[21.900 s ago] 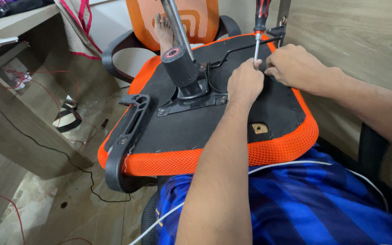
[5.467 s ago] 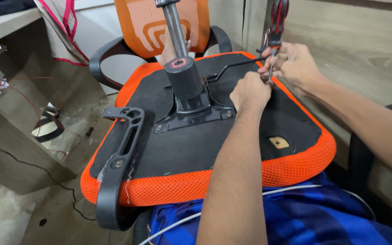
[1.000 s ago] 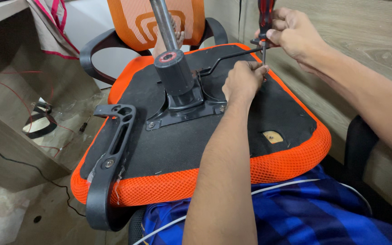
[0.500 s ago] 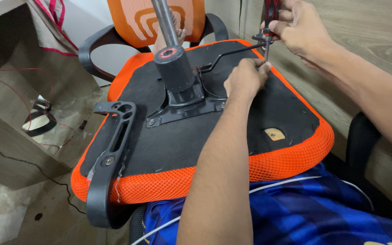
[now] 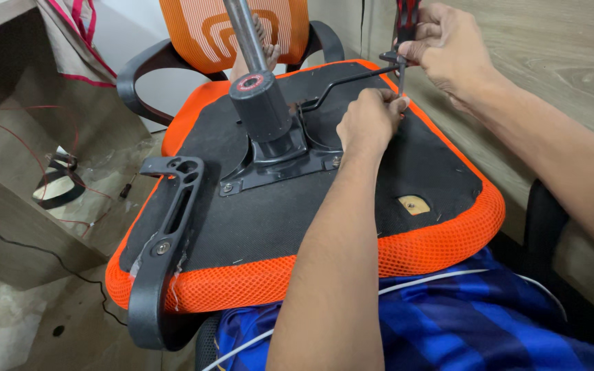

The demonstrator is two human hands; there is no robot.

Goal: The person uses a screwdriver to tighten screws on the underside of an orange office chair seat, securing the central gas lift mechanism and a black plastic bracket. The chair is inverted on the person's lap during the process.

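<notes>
An orange mesh office chair seat (image 5: 407, 255) lies upside down across my lap, black underside up. A black gas-lift column (image 5: 261, 106) on a metal mounting plate rises from its middle, and a black height lever (image 5: 342, 84) runs off to the right. My right hand (image 5: 445, 45) holds a red-and-black screwdriver (image 5: 404, 20) upright at the seat's far right edge. My left hand (image 5: 368, 122) is closed around the screwdriver's shaft near its tip, resting on the seat.
A black armrest (image 5: 163, 254) is fixed to the seat's left side. The orange backrest (image 5: 221, 31) and a second armrest (image 5: 135, 72) stand behind. A wooden desk panel (image 5: 8, 227) and cables lie left; a wooden wall surface (image 5: 558, 62) is right.
Over the last second both hands kept their place at the far right edge of the seat, and the view shifted only slightly.
</notes>
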